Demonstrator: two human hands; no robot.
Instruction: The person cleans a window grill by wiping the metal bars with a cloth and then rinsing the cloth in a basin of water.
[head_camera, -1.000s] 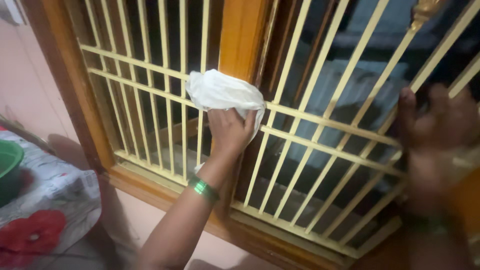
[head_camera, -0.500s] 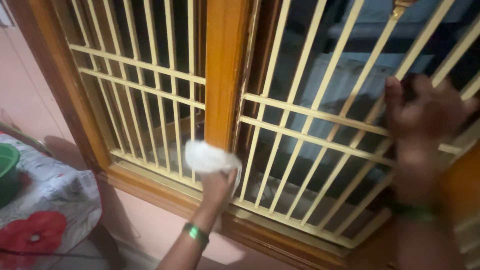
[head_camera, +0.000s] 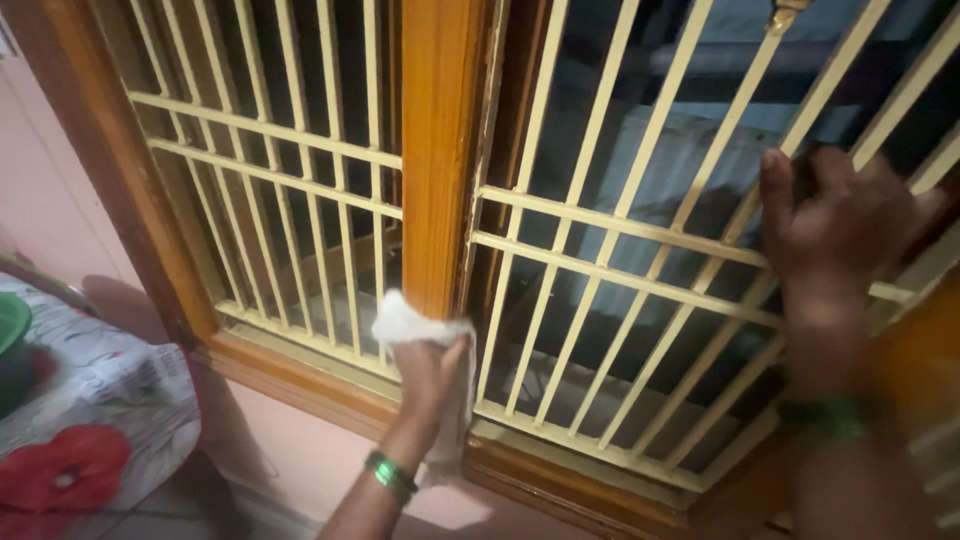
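My left hand (head_camera: 428, 385) grips a white cloth (head_camera: 412, 325) and presses it against the foot of the orange wooden post (head_camera: 438, 150) in the middle of the window. A green bangle (head_camera: 389, 474) sits on that wrist. My right hand (head_camera: 838, 222) is closed around a cream metal bar of the right-hand window grille (head_camera: 640, 285), higher up and to the right. A dark green bangle shows on the right wrist too.
The left grille (head_camera: 290, 180) and the wooden window frame (head_camera: 300, 372) fill the view. Low at the left lies a cover printed with red flowers (head_camera: 90, 420), with a green bowl (head_camera: 12, 325) at the left edge. Below the sill is a pink wall (head_camera: 290, 440).
My left hand has slid the cloth down the post from mid-height to its base. My right hand has kept its hold on the grille bar.
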